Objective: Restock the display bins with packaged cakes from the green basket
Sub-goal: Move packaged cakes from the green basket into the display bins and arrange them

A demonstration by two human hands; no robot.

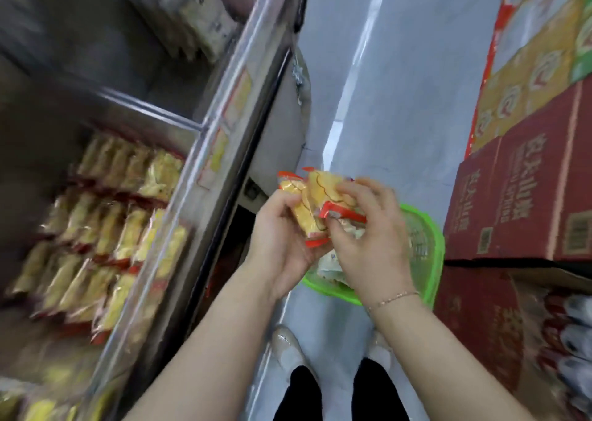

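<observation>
**Cakes in hand, bin at nine o'clock**

Right now both hands hold a small bundle of packaged cakes (315, 207) over the floor, above the green basket (431, 260). The left hand (282, 244) cups the bundle from below, its fingers curled up around the near end. The right hand (368, 228) comes over the top, fingertips pinching the red-edged wrappers. Neither hand has a free finger; both are closed on the packs.

The bundle's long axis runs roughly from five o'clock up to eleven o'clock, tilted toward the display bin (205, 170). That bin lies at about nine o'clock from the hands, past its clear front wall. Inside it, rows of stocked cakes (105, 228) stand on edge, packed close together. The left hand is the nearer one to the bin, so it looks better placed to carry the packs across. More wrapped goods sit in the basket directly beneath the right hand, partly hidden by it.

At three o'clock, red cartons (519, 196) are stacked close beside the basket. The view is blurred, so print on the wrappers cannot be read.
</observation>
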